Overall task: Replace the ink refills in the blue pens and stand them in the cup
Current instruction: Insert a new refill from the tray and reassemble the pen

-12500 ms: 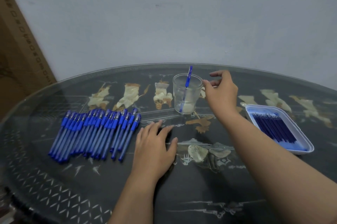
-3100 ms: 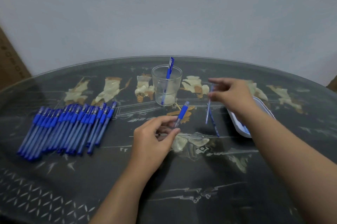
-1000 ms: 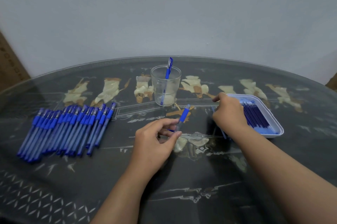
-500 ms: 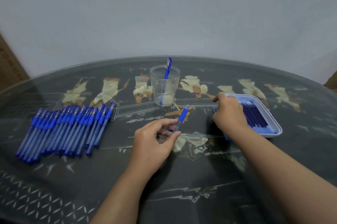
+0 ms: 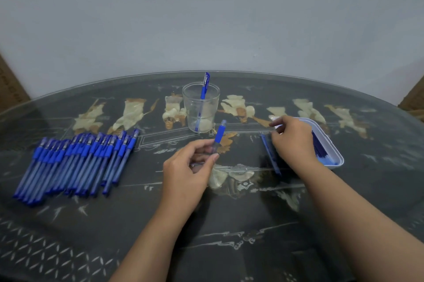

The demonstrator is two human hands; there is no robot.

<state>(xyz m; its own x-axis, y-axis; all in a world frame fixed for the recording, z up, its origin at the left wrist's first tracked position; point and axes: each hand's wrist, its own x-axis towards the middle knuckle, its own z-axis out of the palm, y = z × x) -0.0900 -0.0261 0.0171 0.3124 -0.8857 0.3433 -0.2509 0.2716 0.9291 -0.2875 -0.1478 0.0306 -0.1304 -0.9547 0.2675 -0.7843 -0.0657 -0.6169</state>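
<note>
Far left of the clear plastic cup (image 5: 190,107) there's a big row of blue capped pens with see-through bluish barrels (image 5: 75,164), lying flat side by side on the dark glass-topped table with pale inlay figures (image 5: 229,224). Their long axes all slant the same way, caps toward the far side and leaning toward the cup. In front of the cup and a bit to its left, the left hand (image 5: 188,174) pinches an uncapped pen barrel with a blue rubber grip (image 5: 219,136) between thumb and curled fingers. It's off the table, its long axis angled up and away, with the grip end close to the cup's base. The cup itself stands upright with one finished blue pen (image 5: 205,85) in it, cap end up, poking above the rim and leaning slightly right. Right of the cup, a thin dark blue refill (image 5: 270,155) lies flat on the table, running near to far, just beside the right hand (image 5: 293,141). That hand is curled over the near-left corner of the white rectangular tray (image 5: 337,155); honestly can't tell if it's grasping anything. The tray holds a bundle of dark blue refills (image 5: 317,148), lying near to far.
</note>
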